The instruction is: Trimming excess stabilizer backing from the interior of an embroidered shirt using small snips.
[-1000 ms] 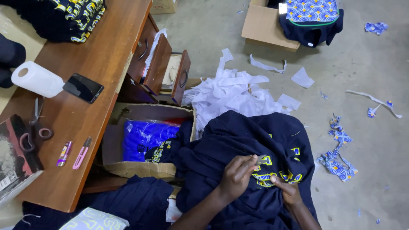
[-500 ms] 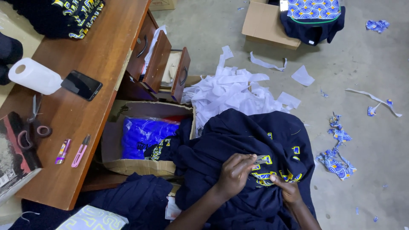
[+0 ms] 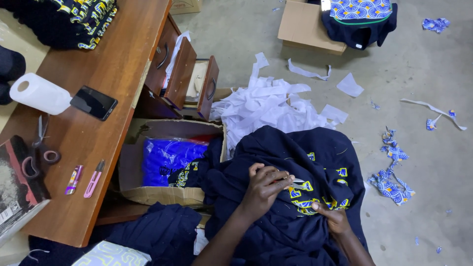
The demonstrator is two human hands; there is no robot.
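A navy garment [image 3: 295,152] with yellow and blue stitched lettering [image 3: 315,197] lies spread over my lap. My left hand [image 3: 266,187] rests on it with its fingers closed round a small metal tool [image 3: 297,184] whose tip points at the lettering. Just below the lettering, my right hand [image 3: 336,220] pinches the fabric and holds it taut. Both hands sit close together on the cloth.
A wooden desk [image 3: 123,74] on the left has open drawers [image 3: 197,83] and holds a paper roll [image 3: 39,93], a phone [image 3: 93,102], scissors [image 3: 39,148] and a pink clipper [image 3: 93,178]. A cardboard box [image 3: 162,194] holds a blue bag. White paper strips [image 3: 271,106] and fabric scraps [image 3: 391,172] litter the floor.
The left hand's fingers have shifted slightly over the lettering. The right hand keeps its pinch on the fabric, and the view has barely moved.
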